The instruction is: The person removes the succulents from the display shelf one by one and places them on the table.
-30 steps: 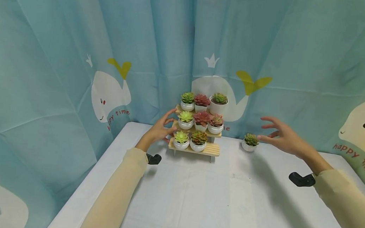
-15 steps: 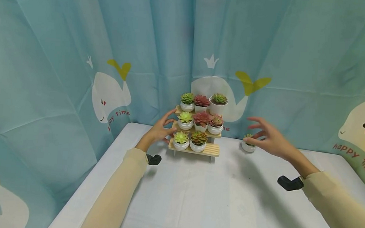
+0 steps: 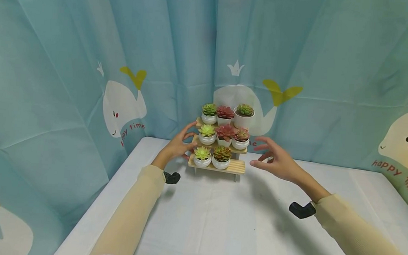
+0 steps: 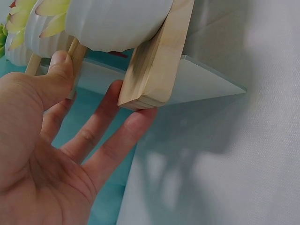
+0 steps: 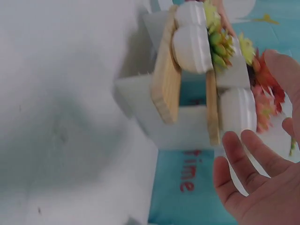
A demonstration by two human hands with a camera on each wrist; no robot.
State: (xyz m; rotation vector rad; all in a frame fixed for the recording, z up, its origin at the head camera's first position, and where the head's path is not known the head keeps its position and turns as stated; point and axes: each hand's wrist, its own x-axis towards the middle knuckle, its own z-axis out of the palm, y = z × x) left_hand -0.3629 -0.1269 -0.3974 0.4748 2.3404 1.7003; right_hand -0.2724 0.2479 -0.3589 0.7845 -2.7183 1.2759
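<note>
the right hand (image 5: 265, 190) is at the right edge, palm showing and fingers (image 5: 244, 165) slightly bent; its fingertips (image 5: 230, 139) are just beside a white pot (image 5: 236, 110) with a pink plant (image 5: 265, 112), and whether they touch it is hard to tell; that pot stands at the end of one wooden board (image 5: 212, 110); another board (image 5: 164, 89) bears two more pots (image 5: 191, 49); a white panel (image 5: 180, 129) supports the boards; red letters (image 5: 187, 178) mark the blue cloth (image 5: 166, 187) behind

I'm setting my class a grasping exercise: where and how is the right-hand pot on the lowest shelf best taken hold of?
Probably by the round sides of the white pot, below the leaves, coming from the right: it stands upright, the shelf beside it there is bare, and another pot crowds its left.
</note>
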